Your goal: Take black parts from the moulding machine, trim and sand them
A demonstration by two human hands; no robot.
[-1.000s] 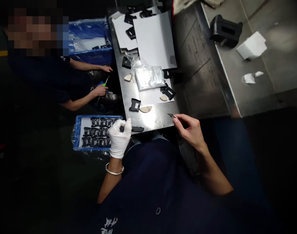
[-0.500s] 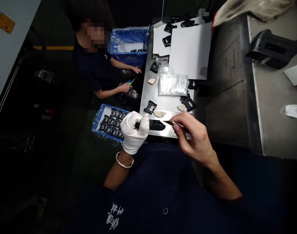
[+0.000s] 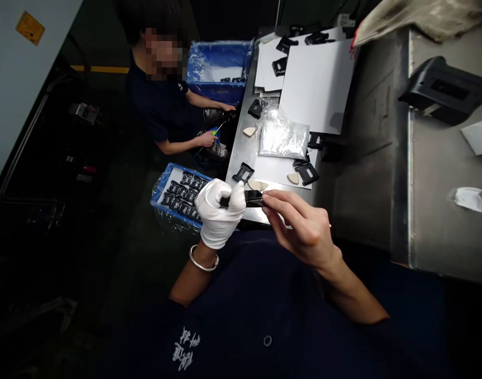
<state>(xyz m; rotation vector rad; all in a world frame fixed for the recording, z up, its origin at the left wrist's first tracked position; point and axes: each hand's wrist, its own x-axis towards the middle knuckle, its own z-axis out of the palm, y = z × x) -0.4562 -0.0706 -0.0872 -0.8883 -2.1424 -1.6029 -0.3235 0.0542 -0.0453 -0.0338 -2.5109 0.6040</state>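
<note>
My left hand (image 3: 219, 215), in a white glove, is closed around a small black plastic part (image 3: 252, 198) held over the near edge of the steel table (image 3: 244, 152). My bare right hand (image 3: 302, 226) is pinched on a small blade; its tip meets the part and is hidden behind my fingers. Another black part (image 3: 243, 172) and a beige wedge (image 3: 258, 185) lie on the table just beyond my hands.
A blue tray (image 3: 161, 187) of black parts sits low at my left. A clear plastic bag (image 3: 282, 138) and white sheets (image 3: 317, 87) lie further up the table. A co-worker (image 3: 165, 105) sits at the left beside a blue bin (image 3: 219, 66). A steel bench (image 3: 442, 158) stands to the right.
My right hand has come left with the blade, from apart to against the black part. My head has turned left, bringing the co-worker more into view.
</note>
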